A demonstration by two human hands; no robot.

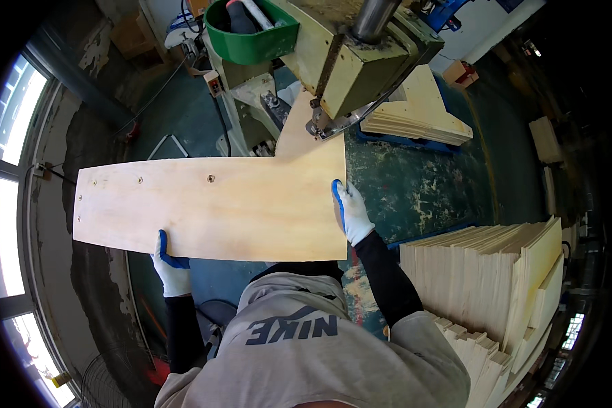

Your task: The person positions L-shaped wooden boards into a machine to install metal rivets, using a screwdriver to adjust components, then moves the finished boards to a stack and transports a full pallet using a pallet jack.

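A pale L-shaped plywood panel (251,217) lies flat in front of me, its narrower arm reaching under the head of a green press-like machine (367,75). Small metal inserts (211,179) sit in its left part. My left hand (172,270), in a white glove with blue palm, grips the near edge, thumb on top and fingers hidden below. On the right edge, my right hand (352,212) in a matching glove is closed with its thumb over the face. Above the arm of the panel is the machine's metal tool tip (316,128), close to one insert.
A green bin (251,37) with tools hangs beside the machine. Cut plywood panels (421,122) lie stacked beyond it at the right. Nearer on my right stands a large stack of boards (469,272). Windows (7,231) line the left wall; the floor (415,183) is worn green.
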